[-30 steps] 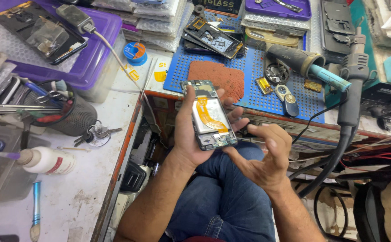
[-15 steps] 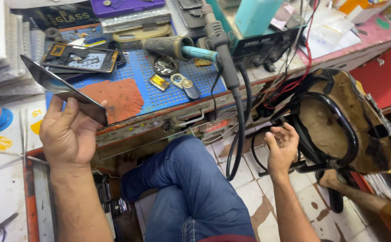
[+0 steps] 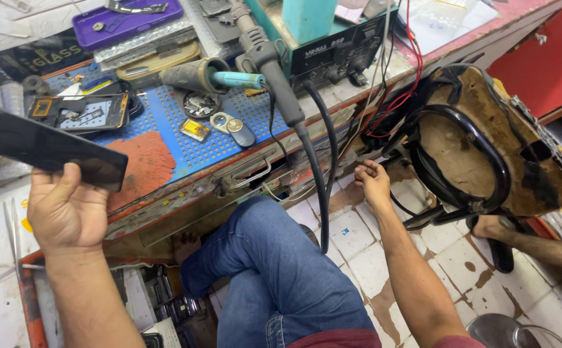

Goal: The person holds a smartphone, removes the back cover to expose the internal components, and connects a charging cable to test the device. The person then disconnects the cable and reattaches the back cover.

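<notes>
Left hand point(image 3: 65, 209) clamps the black phone screen point(image 3: 55, 148) at nine o'clock; right hand point(image 3: 372, 182), fingers curled together, touches cables point(image 3: 384, 129) at three o'clock.

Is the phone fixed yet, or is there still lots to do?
Not fixed yet. Already done: another opened phone lies on the blue mat with small loose parts beside it. In hand: the left hand holds up a dark phone screen, while the right hand reaches down among the cables under the bench. Left: probably putting things back together.
</notes>
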